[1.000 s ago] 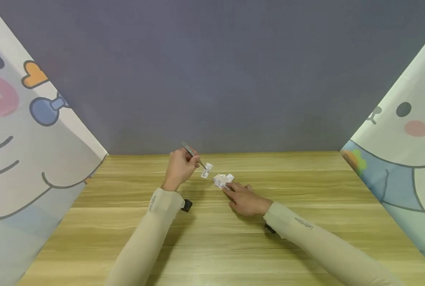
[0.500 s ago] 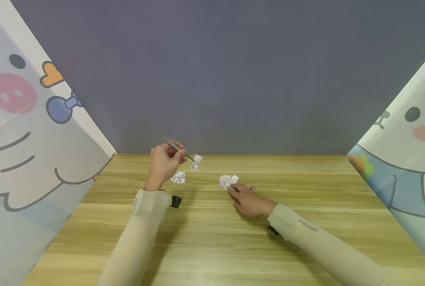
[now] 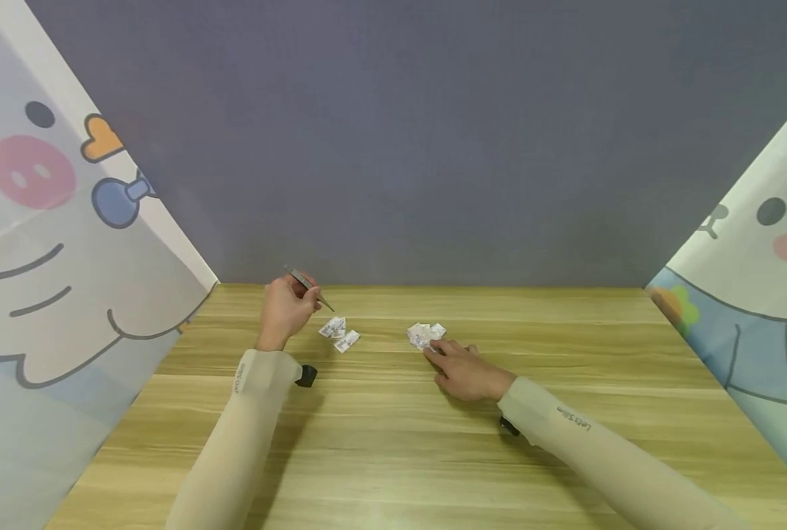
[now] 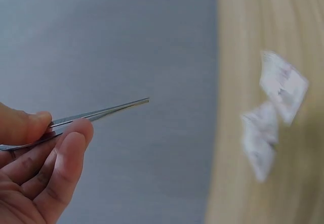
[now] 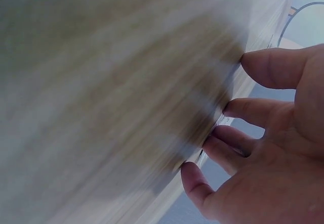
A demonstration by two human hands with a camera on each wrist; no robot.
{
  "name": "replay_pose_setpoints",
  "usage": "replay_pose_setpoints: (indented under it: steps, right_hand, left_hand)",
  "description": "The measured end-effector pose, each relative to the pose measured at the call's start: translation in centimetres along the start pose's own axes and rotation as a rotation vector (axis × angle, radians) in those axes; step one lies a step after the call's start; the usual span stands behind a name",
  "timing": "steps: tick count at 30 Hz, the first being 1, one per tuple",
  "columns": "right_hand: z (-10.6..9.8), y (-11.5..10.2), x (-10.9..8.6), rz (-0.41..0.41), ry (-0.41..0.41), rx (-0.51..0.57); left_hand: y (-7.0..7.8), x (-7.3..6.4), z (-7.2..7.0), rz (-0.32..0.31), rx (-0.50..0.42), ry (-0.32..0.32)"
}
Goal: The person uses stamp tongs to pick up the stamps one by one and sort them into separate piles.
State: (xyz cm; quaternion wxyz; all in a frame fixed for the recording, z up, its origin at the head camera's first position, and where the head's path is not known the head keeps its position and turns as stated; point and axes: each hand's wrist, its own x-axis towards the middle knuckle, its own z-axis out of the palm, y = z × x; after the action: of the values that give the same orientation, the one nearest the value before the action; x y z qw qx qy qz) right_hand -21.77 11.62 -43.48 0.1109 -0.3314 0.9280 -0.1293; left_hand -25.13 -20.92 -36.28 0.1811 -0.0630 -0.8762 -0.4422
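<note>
My left hand (image 3: 286, 308) pinches a pair of metal tweezers (image 4: 101, 114) between thumb and fingers. Their tips are close together in the left wrist view, with nothing held there. Just below the tips in the head view lie small white printed packets (image 3: 333, 328), overlapping, and one more packet (image 3: 347, 341) at their lower right. A second group of white packets (image 3: 421, 336) lies to the right. My right hand (image 3: 464, 372) rests with extended fingertips at that group's lower right edge. The right wrist view shows the hand's fingertips (image 5: 235, 107) against the wooden surface, but no packets.
The packets lie on a wood-grain table (image 3: 380, 434), toward its far side. A grey upright panel (image 3: 420, 147) stands behind it. Cartoon-printed sheets (image 3: 42, 294) flank both sides.
My left hand has carried a packet leftward with the tweezers and let it go beside the left group, then drawn back left. My right hand stays at the right group.
</note>
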Motion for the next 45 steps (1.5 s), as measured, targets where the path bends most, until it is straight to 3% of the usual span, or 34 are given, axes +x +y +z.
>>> replay_pose_setpoints:
  steps: [4, 11, 16, 22, 25, 30, 35, 45]
  right_hand:
    - [0.0, 0.0, -0.1, 0.000, -0.005, 0.000]
    - [-0.1, 0.0, -0.2, 0.008, -0.002, 0.002]
    - [-0.2, 0.2, 0.1, 0.020, 0.042, 0.051]
    - [-0.4, 0.5, 0.8, -0.016, 0.104, 0.078]
    - [-0.4, 0.5, 1.0, -0.029, 0.104, 0.056]
    - [-0.2, 0.5, 1.3, -0.017, 0.076, 0.020]
    - [-0.1, 0.4, 1.6, 0.004, 0.055, -0.008]
    - [-0.2, 0.6, 1.5, 0.037, 0.013, -0.040]
  left_hand:
    - [-2.2, 0.3, 0.9, -0.063, 0.027, -0.022]
    - [-3.7, 0.5, 2.1, -0.053, 0.018, -0.069]
    - [-2.6, 0.5, 3.6, -0.062, -0.020, -0.150]
    - [-0.3, 0.4, 7.3, -0.064, -0.042, -0.253]
    - [0.1, 0.5, 9.3, -0.038, -0.037, -0.260]
    - [0.3, 0.7, 11.7, -0.024, -0.009, -0.215]
    - [1.0, 0.9, 12.6, -0.036, 0.045, -0.192]
    - [2.2, 1.0, 13.3, -0.020, 0.037, -0.210]
